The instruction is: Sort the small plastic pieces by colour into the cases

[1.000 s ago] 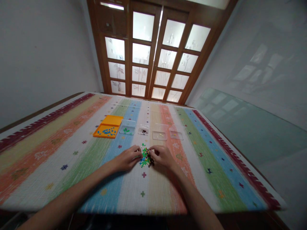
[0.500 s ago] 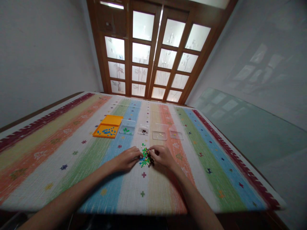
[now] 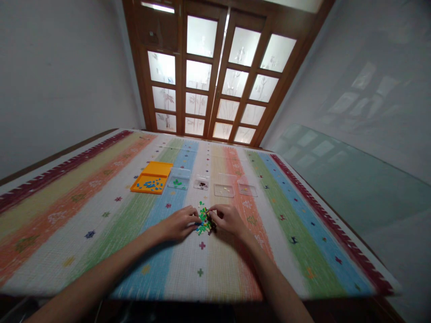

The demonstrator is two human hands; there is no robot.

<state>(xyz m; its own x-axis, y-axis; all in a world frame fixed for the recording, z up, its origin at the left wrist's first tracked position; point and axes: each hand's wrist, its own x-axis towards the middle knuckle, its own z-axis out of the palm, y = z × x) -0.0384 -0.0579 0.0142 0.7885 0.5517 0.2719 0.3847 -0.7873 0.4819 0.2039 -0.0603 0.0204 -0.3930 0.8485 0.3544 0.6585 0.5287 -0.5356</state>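
A small pile of mixed toy building bricks (image 3: 204, 220), mostly green with some blue, yellow, white and dark brown ones, lies on the striped cloth between my hands. My left hand (image 3: 182, 222) rests at the pile's left edge, its fingers curled together by some blue pieces; whatever they pinch is too small to name. At the right edge, my right hand (image 3: 229, 220) has thumb and index finger drawn together over yellow and dark pieces. What sits between those fingertips is hidden.
Beyond the pile stand an orange box (image 3: 155, 168) with blue pieces, a clear box (image 3: 183, 173) with green ones, a small clear box (image 3: 201, 186) with dark ones, and two clear boxes (image 3: 224, 193) holding a few pale or yellow pieces. A striped cloth (image 3: 141, 260) covers the table.
My left fingers have shifted slightly right, further over the pile's left side. My right hand stays almost where it was. The boxes have not moved.
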